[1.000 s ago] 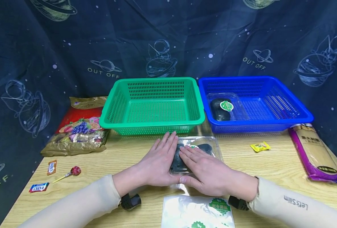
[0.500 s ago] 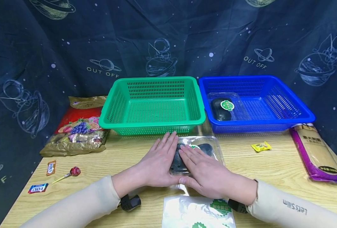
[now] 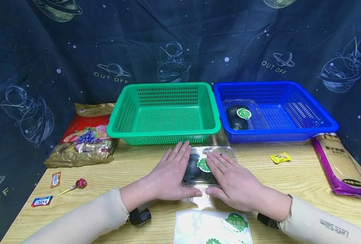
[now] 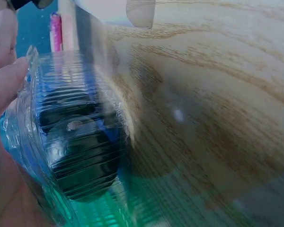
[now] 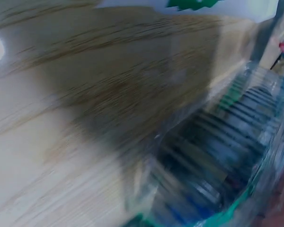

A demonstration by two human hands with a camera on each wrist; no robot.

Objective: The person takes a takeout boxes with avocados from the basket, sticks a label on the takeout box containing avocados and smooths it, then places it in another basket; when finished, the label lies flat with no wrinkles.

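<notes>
A clear plastic clamshell box lies on the table in the head view, with dark rounded things inside that I cannot identify. A round green-and-white sticker sits on its lid. My left hand rests flat on the box's left side, fingers straight and pointing away. On the right side of the lid lies my right hand, fingers extended, their tips at the sticker's right edge. The ribbed side of the clamshell box fills the left part of the left wrist view; the right wrist view is blurred.
A sheet of stickers lies in front. Behind stand a green basket and a blue basket holding a similar box. Candy bag, lollipop, wrapped candies at left; yellow candy, noodle packet at right.
My right hand has slid to the right across the lid, uncovering the sticker and parting from the left thumb. The left hand has stayed in place.
</notes>
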